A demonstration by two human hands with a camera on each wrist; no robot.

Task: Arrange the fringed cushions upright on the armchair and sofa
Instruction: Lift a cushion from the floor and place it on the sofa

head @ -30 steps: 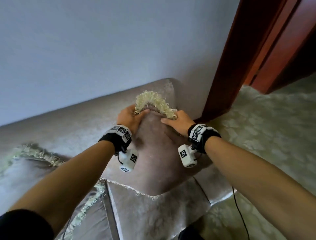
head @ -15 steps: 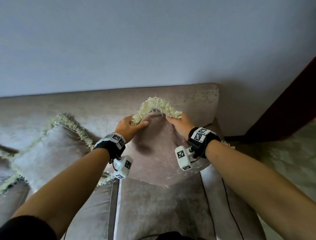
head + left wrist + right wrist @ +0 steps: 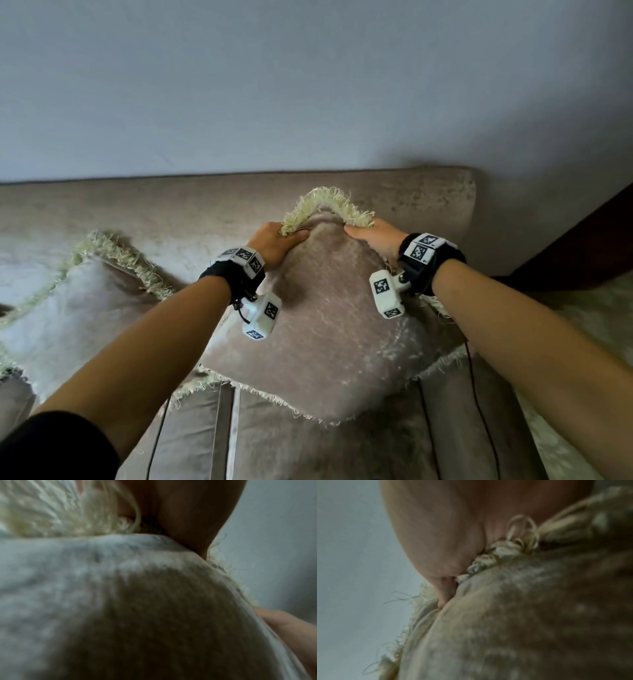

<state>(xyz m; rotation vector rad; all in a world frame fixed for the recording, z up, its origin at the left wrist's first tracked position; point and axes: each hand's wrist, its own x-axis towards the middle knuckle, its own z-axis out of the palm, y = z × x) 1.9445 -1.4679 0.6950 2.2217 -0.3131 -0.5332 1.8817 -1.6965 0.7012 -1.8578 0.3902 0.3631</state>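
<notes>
A beige cushion [image 3: 329,318] with cream fringe stands on one corner against the sofa [image 3: 219,202] backrest at its right end. My left hand [image 3: 279,240] grips its upper left edge, thumb on the front face. My right hand [image 3: 371,234] grips the upper right edge the same way. The fringed top corner [image 3: 325,202] arches between both hands. In the left wrist view the cushion [image 3: 137,608] fills the frame under my thumb [image 3: 197,513]. The right wrist view shows fringe [image 3: 505,547] pinched beneath my palm [image 3: 445,527]. A second fringed cushion [image 3: 78,301] leans upright to the left.
A pale wall [image 3: 308,85] rises behind the sofa. Seat cushions [image 3: 291,442] lie below the held cushion. A dark wooden door frame [image 3: 582,236] stands at the right, above patterned carpet [image 3: 589,325]. A thin black cable [image 3: 479,394] hangs from my right wrist.
The view has swung left and levelled, bringing the second cushion and more sofa back into sight. Both hands keep their grip on the cushion, which now sits lower on the seat.
</notes>
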